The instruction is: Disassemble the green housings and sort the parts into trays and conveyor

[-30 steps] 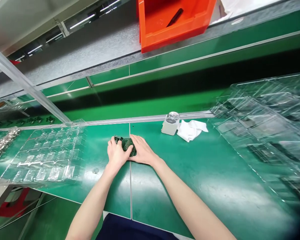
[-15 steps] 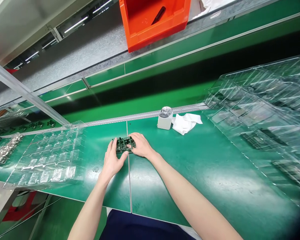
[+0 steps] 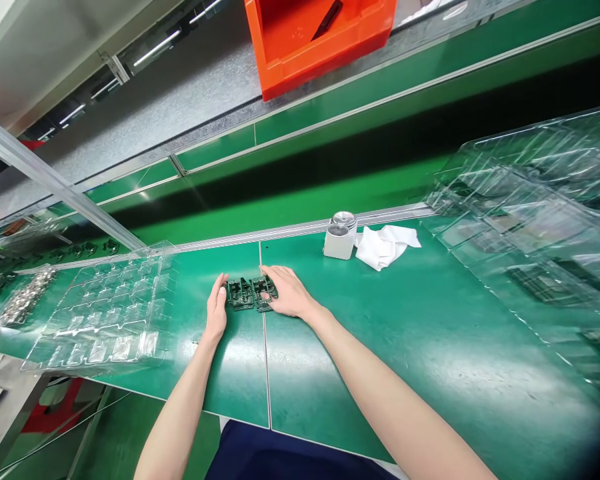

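Observation:
Two small dark green circuit boards lie side by side on the green tabletop, a left board (image 3: 241,295) and a right board (image 3: 262,293). My left hand (image 3: 217,308) is upright at the left board's outer edge, its fingers close together and the thumb alongside them. Over the right board, my right hand (image 3: 286,291) has its fingers along the far edge and its thumb on the near part, gripping it. The fingertips of my right hand partly cover that board.
Left stands a clear plastic tray (image 3: 110,320), with small metal parts (image 3: 29,295) beyond it. A small white container (image 3: 340,237) and crumpled white cloth (image 3: 386,247) lie behind my right hand. Stacked clear trays (image 3: 535,247) stand right. An orange bin (image 3: 325,63) sits above.
My left hand has shifted left and its thumb has come off the boards' near edge. The boards now show more fully, with a gap between them. The view has moved slightly.

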Demonstrator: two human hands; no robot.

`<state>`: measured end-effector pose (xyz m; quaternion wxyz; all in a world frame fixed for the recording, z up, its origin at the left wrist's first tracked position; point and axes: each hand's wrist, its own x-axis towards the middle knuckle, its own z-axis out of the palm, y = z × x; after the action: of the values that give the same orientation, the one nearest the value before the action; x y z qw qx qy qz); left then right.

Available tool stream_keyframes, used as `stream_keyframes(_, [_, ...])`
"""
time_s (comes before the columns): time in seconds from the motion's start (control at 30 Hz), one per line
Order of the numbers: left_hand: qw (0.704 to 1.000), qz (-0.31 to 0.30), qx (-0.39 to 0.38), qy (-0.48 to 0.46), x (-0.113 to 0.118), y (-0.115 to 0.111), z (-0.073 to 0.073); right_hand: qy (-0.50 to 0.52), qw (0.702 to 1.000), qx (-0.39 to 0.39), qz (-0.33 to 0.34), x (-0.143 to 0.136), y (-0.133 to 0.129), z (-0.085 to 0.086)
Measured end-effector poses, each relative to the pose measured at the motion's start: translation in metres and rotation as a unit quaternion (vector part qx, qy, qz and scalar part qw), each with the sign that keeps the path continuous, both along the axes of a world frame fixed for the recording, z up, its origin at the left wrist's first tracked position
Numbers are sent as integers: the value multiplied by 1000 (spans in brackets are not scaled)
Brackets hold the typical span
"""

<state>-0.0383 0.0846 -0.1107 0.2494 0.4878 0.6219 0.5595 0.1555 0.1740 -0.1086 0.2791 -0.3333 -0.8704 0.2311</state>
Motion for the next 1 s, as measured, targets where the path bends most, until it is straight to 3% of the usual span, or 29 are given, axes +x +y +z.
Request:
stream_keyframes(0.23, [997, -41, 12, -67, -5, -2, 3, -9, 999, -1, 34, 3, 1, 6])
stream_keyframes(0.43, [992, -51, 0, -116, -3, 10, 9, -13, 1000, -5, 27, -3, -1, 3])
stream_keyframes(0.67, [990, -3, 1, -142, 10, 24, 9, -6, 1000, -2, 22, -5, -2, 5])
stream_keyframes(1.0, [995, 36, 13, -91, 3, 25, 5, 2, 999, -19, 45, -4, -1, 5])
